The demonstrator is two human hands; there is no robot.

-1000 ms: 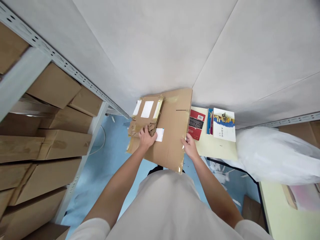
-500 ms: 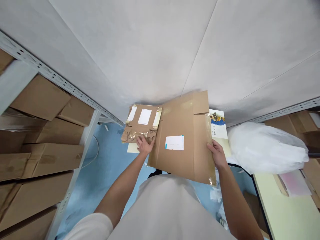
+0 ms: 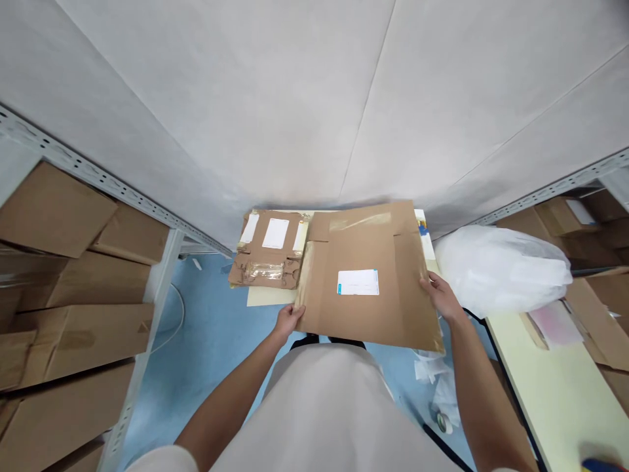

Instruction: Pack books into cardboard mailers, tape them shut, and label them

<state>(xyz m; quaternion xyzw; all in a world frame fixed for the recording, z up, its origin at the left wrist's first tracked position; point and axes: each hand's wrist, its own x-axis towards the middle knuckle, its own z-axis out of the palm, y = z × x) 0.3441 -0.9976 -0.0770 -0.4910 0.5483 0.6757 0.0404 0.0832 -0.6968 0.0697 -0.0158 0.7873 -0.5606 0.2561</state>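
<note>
A large flattened cardboard box (image 3: 363, 314) with a white label (image 3: 358, 282) and tape along its edges spans the space before me. My left hand (image 3: 288, 320) grips its lower left corner, thumb on top. On its right edge, my right hand (image 3: 441, 294) pinches the cardboard, its other fingers partly hidden beneath. Left of it lies a smaller stack of flattened cardboard (image 3: 269, 249) with white labels and a taped strip, on a pale yellow table (image 3: 265, 297). Behind the big sheet's right edge, part of a white printed sheet (image 3: 425, 241) shows.
Shelves on the left hold several cardboard boxes (image 3: 103, 331). A bulging white plastic bag (image 3: 501, 269) sits at the right, near a second pale table (image 3: 550, 373). A tape roll (image 3: 443, 423) and white scraps (image 3: 430, 367) lie on the blue floor (image 3: 206, 354). A pale wall rises ahead.
My left hand has left the smaller cardboard stack and now holds the large flattened box's left corner. The large box has turned and levelled, covering more of the printed sheet.
</note>
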